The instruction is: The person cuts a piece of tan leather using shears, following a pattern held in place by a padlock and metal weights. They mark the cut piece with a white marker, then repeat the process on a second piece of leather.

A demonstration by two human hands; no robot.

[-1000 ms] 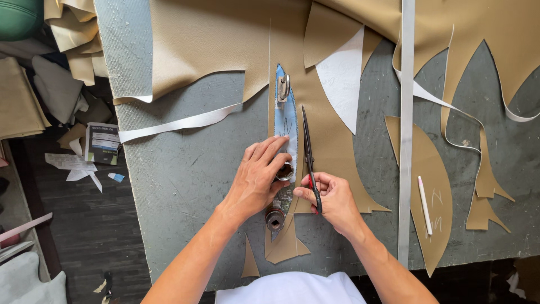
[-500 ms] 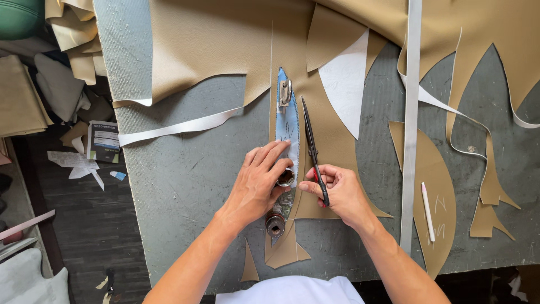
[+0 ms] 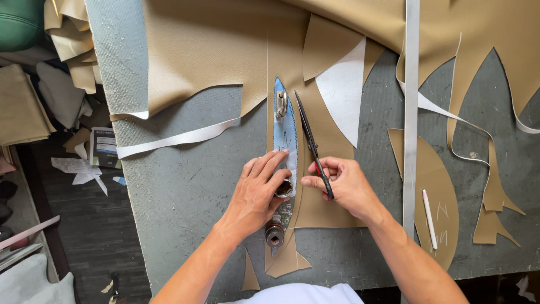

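- A narrow, pointed template was pinned flat by the left hand on tan leatherette, near the middle of the worktable's front edge, with metal weights on it.
- Long shears were grasped in the right hand, blades closed along the template's right edge.
- The step appeared to be cutting around the template; steady pressure seemed needed next.
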